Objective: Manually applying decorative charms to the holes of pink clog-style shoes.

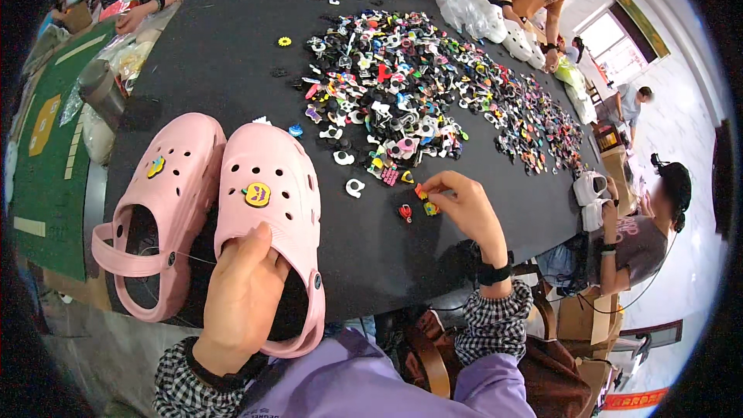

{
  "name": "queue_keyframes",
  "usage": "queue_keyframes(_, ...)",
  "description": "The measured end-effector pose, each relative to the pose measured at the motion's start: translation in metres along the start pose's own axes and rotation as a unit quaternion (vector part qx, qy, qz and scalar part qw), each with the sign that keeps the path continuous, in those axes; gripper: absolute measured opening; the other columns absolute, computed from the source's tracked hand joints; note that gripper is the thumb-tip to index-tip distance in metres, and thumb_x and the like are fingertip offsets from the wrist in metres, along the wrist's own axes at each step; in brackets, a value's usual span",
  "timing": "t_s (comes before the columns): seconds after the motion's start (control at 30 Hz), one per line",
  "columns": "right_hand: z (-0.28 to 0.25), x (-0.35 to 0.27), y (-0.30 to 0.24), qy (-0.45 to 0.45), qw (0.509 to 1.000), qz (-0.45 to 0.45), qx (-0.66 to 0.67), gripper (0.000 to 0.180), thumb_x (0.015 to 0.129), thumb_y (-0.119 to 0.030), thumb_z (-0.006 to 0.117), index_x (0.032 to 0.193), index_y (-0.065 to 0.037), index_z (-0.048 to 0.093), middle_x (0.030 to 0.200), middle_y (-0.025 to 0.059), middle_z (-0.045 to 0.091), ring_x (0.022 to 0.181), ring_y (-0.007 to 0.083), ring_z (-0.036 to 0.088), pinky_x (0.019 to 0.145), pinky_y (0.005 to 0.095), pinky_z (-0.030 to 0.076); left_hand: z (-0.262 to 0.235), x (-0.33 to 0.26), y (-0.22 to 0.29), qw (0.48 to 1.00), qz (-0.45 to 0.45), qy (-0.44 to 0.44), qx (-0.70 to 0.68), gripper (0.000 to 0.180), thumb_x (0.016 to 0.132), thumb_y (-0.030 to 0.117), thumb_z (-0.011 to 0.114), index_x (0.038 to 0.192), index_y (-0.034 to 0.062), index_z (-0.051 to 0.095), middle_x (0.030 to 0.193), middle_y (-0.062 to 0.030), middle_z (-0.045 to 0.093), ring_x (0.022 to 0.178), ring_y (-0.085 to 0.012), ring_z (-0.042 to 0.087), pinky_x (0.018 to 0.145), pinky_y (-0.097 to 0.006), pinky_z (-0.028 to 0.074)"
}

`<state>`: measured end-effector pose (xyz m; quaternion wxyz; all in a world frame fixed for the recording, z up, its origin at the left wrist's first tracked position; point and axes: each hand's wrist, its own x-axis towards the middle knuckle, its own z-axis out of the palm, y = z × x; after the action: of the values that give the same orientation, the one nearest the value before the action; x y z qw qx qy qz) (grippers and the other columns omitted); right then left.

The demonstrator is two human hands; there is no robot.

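Note:
My left hand (241, 294) reaches into the opening of a pink clog (271, 159) and grips its upper, thumb on top. An orange pumpkin shoe charm (257, 194) sits on that clog's holed toe. Beside it, to the left, lies a second pink clog (179, 155) with a small yellow and blue charm (156, 166) on it. Over the table, my right hand (464, 205) pinches a small orange and yellow shoe charm (427, 200) between thumb and fingers. Close to those fingertips lies a red charm (405, 213).
A big heap of mixed shoe charms (402, 85) spreads over the black table (232, 54). White clogs (517, 40) line the far side, where co-workers handle shoes. At the left are a green mat (54, 162), a metal cup (101, 85) and plastic bags.

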<state>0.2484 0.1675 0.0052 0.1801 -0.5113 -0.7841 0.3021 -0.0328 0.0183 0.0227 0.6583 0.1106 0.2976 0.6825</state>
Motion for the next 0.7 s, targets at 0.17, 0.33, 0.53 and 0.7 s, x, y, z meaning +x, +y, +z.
queue_keyframes(0.17,-0.008,-0.002,-0.002,0.040,0.998,-0.027,-0.033,0.014,0.082,-0.005,0.062,0.095,-0.001,0.064,0.091,0.0138,0.066,0.084,0.0264,0.065,0.072,0.0337,0.052,0.000,-0.001,-0.001,1.000,-0.002,0.004,-0.001,0.044,0.096,0.011,0.048,0.136,0.0001,0.033,0.133,-0.0115,0.046,0.124,-0.0224,0.044,0.105,-0.040,0.033)
queue_keyframes(0.33,-0.018,0.004,-0.018,0.011,0.997,-0.047,-0.063,0.015,0.082,-0.005,0.061,0.096,0.000,0.064,0.093,0.0154,0.065,0.086,0.0288,0.065,0.073,0.0356,0.052,-0.007,-0.004,0.000,1.000,-0.013,-0.001,-0.024,0.036,0.096,0.009,0.049,0.129,-0.0032,0.043,0.127,-0.0119,0.051,0.119,-0.0218,0.049,0.104,-0.039,0.035)
queue_keyframes(0.53,-0.006,0.011,-0.010,-0.044,0.993,-0.055,-0.093,0.014,0.082,-0.006,0.061,0.095,-0.001,0.063,0.089,0.0138,0.064,0.081,0.0306,0.064,0.072,0.0357,0.051,-0.004,-0.007,0.001,0.999,-0.053,-0.003,-0.005,0.034,0.097,0.008,0.047,0.128,-0.0048,0.044,0.128,-0.0114,0.051,0.120,-0.0207,0.048,0.103,-0.037,0.037)
queue_keyframes(0.7,-0.027,0.017,-0.021,-0.013,0.991,-0.098,-0.093,0.014,0.082,-0.006,0.061,0.095,-0.001,0.064,0.088,0.0147,0.066,0.081,0.0282,0.065,0.072,0.0356,0.051,-0.005,-0.006,-0.001,0.999,-0.035,-0.002,-0.006,0.031,0.097,0.009,0.048,0.125,-0.0033,0.046,0.125,-0.0112,0.052,0.118,-0.0211,0.049,0.103,-0.039,0.037)
